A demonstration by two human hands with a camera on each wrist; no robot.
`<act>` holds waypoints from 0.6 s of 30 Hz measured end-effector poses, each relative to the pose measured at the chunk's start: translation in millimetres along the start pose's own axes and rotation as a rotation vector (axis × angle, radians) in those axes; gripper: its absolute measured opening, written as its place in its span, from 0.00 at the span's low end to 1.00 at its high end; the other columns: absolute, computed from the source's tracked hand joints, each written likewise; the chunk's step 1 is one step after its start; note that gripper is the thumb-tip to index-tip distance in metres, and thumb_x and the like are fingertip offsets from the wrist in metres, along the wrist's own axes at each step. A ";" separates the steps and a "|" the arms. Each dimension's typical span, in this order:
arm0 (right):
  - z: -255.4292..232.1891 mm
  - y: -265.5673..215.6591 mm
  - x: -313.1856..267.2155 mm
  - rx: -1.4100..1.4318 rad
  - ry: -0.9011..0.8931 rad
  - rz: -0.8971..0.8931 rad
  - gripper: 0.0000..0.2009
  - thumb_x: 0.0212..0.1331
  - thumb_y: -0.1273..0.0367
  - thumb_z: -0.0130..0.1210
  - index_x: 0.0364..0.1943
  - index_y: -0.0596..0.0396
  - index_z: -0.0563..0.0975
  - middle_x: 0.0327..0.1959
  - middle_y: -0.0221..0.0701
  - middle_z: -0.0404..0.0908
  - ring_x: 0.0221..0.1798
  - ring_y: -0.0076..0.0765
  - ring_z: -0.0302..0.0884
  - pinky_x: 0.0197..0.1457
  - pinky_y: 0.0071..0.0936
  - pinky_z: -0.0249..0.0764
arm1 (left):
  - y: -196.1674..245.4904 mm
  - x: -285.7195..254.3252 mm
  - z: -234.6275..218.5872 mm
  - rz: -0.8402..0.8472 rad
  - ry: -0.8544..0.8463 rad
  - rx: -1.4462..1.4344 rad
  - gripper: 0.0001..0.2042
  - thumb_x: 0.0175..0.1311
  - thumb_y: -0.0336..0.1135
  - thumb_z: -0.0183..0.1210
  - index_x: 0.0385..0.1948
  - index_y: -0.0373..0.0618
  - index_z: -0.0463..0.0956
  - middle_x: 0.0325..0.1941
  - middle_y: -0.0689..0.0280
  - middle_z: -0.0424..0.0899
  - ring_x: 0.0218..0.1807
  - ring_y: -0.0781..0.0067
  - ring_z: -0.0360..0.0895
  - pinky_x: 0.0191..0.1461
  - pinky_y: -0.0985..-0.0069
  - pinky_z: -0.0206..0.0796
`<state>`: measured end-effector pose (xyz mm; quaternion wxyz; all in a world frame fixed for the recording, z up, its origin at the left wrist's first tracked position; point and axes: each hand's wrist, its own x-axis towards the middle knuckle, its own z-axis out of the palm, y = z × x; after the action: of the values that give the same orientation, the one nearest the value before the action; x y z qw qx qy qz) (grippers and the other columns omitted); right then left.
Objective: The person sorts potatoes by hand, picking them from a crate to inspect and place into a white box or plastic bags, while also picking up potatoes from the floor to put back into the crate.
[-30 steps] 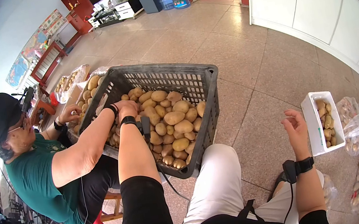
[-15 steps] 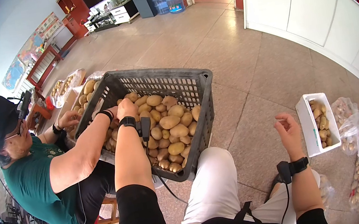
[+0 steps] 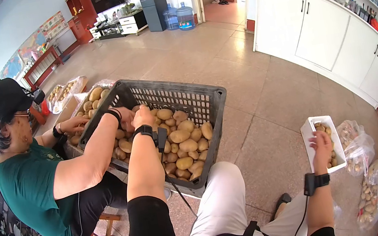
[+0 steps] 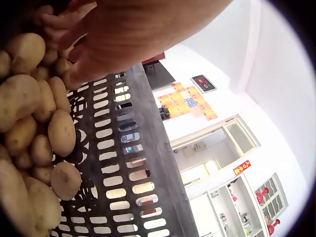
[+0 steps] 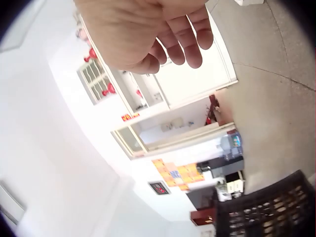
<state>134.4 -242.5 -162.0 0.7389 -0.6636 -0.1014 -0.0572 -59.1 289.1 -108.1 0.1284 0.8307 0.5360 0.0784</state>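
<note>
A black plastic crate (image 3: 220,113) full of potatoes (image 3: 188,145) stands before the person's knees. Inside it, toward the far left, is the left hand (image 3: 143,118); in the left wrist view this hand (image 4: 126,39) bends its fingers down over potatoes (image 4: 61,133) beside the crate wall (image 4: 163,163). Whether a potato lies in its grasp is hidden. The other person's hand (image 3: 125,118) is right beside it. The right hand (image 3: 321,146) is raised in front of the white box (image 3: 308,138), and in the right wrist view this hand (image 5: 148,37) hangs with loosely bent, empty fingers.
Another person (image 3: 30,177) in a green shirt sits at the left, their other hand near a box of potatoes (image 3: 94,98). Bags of potatoes (image 3: 370,198) lie on the floor at the right. A cable (image 3: 178,191) hangs from the left wrist. White cabinets (image 3: 303,26) stand behind.
The head view has tilted up and shifted. The left hand has risen slightly among the potatoes, and the other person's hand now shows beside it. The right hand now overlaps the white box in view.
</note>
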 end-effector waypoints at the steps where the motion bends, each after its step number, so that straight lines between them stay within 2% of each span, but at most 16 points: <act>1: -15.2 -7.0 0.6 0.154 0.106 0.040 0.07 0.58 0.69 0.50 0.38 0.55 0.73 0.33 0.29 0.76 0.30 0.21 0.74 0.30 0.16 0.68 | 2.6 -3.3 -0.9 -0.011 -0.017 0.007 0.18 0.56 0.31 0.51 0.50 0.46 0.67 0.52 0.53 0.73 0.55 0.56 0.70 0.56 0.60 0.61; 3: -57.5 -11.6 0.1 0.283 0.231 0.104 0.10 0.57 0.67 0.51 0.40 0.55 0.72 0.36 0.29 0.76 0.32 0.23 0.74 0.31 0.18 0.69 | 6.9 -4.7 -1.0 0.007 -0.056 0.045 0.19 0.57 0.32 0.50 0.52 0.45 0.65 0.54 0.54 0.72 0.56 0.56 0.69 0.56 0.60 0.61; 4: -76.3 -14.8 -5.8 0.363 0.323 0.124 0.12 0.57 0.64 0.52 0.41 0.55 0.72 0.34 0.27 0.76 0.31 0.23 0.73 0.31 0.19 0.69 | 4.3 -0.3 2.2 0.016 -0.038 0.030 0.18 0.57 0.33 0.50 0.51 0.45 0.65 0.53 0.54 0.72 0.56 0.56 0.69 0.55 0.60 0.61; 5: -98.5 -10.2 -11.3 0.356 0.341 0.120 0.12 0.57 0.64 0.52 0.41 0.55 0.72 0.34 0.27 0.76 0.31 0.23 0.73 0.31 0.19 0.69 | 2.1 4.2 5.5 0.027 -0.022 0.015 0.18 0.57 0.33 0.49 0.51 0.45 0.65 0.53 0.54 0.73 0.56 0.56 0.69 0.55 0.59 0.62; 7: -151.9 6.6 -26.4 0.347 0.559 0.169 0.11 0.57 0.63 0.51 0.38 0.55 0.72 0.30 0.25 0.75 0.28 0.22 0.71 0.31 0.20 0.68 | 1.8 4.8 7.0 0.086 0.030 0.041 0.16 0.57 0.32 0.49 0.47 0.42 0.67 0.51 0.53 0.74 0.54 0.55 0.71 0.53 0.58 0.64; 8: -183.1 21.3 -40.1 0.341 0.591 0.166 0.11 0.57 0.63 0.51 0.38 0.55 0.72 0.30 0.25 0.75 0.28 0.22 0.71 0.31 0.20 0.68 | 1.8 6.1 6.2 0.110 0.032 0.031 0.16 0.55 0.33 0.50 0.47 0.41 0.67 0.50 0.52 0.75 0.52 0.54 0.72 0.52 0.59 0.64; 9: -215.7 40.9 -59.2 0.382 0.634 0.287 0.08 0.57 0.64 0.51 0.33 0.53 0.73 0.28 0.24 0.75 0.28 0.22 0.72 0.31 0.21 0.69 | 2.9 8.0 5.2 0.142 0.031 0.025 0.17 0.54 0.35 0.52 0.46 0.40 0.67 0.48 0.51 0.75 0.51 0.53 0.73 0.52 0.59 0.65; 10: -241.9 60.7 -80.7 0.429 0.685 0.408 0.07 0.56 0.65 0.50 0.28 0.52 0.74 0.25 0.23 0.76 0.27 0.22 0.72 0.30 0.21 0.69 | 6.1 2.8 -0.5 0.185 0.065 0.029 0.19 0.51 0.37 0.54 0.45 0.39 0.66 0.46 0.50 0.76 0.49 0.52 0.74 0.51 0.59 0.66; 12: -280.8 102.1 -136.4 0.407 0.759 0.461 0.07 0.55 0.65 0.50 0.25 0.51 0.73 0.22 0.22 0.74 0.25 0.22 0.71 0.28 0.22 0.68 | 2.8 14.5 7.0 0.307 0.157 0.005 0.25 0.45 0.41 0.59 0.45 0.39 0.66 0.41 0.46 0.77 0.46 0.47 0.74 0.49 0.60 0.67; 13: -301.1 125.9 -172.5 0.385 0.785 0.513 0.08 0.54 0.65 0.50 0.22 0.50 0.72 0.19 0.21 0.73 0.23 0.23 0.70 0.25 0.22 0.67 | 11.4 0.8 -3.9 0.321 0.171 0.009 0.24 0.46 0.41 0.59 0.46 0.39 0.66 0.41 0.45 0.76 0.46 0.46 0.74 0.48 0.61 0.67; 14: -320.6 152.3 -207.6 0.377 0.821 0.514 0.08 0.53 0.65 0.49 0.21 0.50 0.71 0.18 0.22 0.71 0.23 0.24 0.69 0.23 0.23 0.65 | 9.5 5.9 1.6 0.416 0.271 -0.003 0.23 0.47 0.41 0.59 0.45 0.39 0.67 0.40 0.45 0.77 0.44 0.46 0.74 0.48 0.62 0.67; 15: -341.5 185.5 -246.3 0.367 0.870 0.517 0.08 0.53 0.65 0.48 0.20 0.49 0.71 0.17 0.23 0.70 0.22 0.25 0.68 0.22 0.23 0.64 | 10.6 3.9 -3.6 0.476 0.236 -0.216 0.23 0.48 0.40 0.60 0.45 0.39 0.68 0.40 0.47 0.77 0.43 0.48 0.74 0.48 0.65 0.66; 17: -330.5 171.2 -301.6 0.038 1.063 0.710 0.07 0.53 0.64 0.44 0.24 0.49 0.70 0.21 0.28 0.70 0.21 0.29 0.67 0.24 0.26 0.64 | -14.4 59.1 18.7 0.571 0.267 -0.525 0.19 0.52 0.33 0.59 0.46 0.38 0.69 0.43 0.53 0.77 0.44 0.59 0.74 0.48 0.69 0.65; 18: -336.1 171.2 -333.7 0.223 1.115 0.672 0.09 0.54 0.63 0.44 0.29 0.53 0.70 0.26 0.29 0.71 0.24 0.30 0.70 0.26 0.27 0.66 | 11.7 20.9 -12.3 0.549 0.258 -0.464 0.17 0.56 0.31 0.56 0.47 0.37 0.68 0.42 0.54 0.77 0.43 0.62 0.74 0.48 0.71 0.66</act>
<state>-127.9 -573.4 -436.4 0.7226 -0.4497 0.5038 -0.1475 -43.5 305.2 -93.0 0.2187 0.8756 0.2733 0.3329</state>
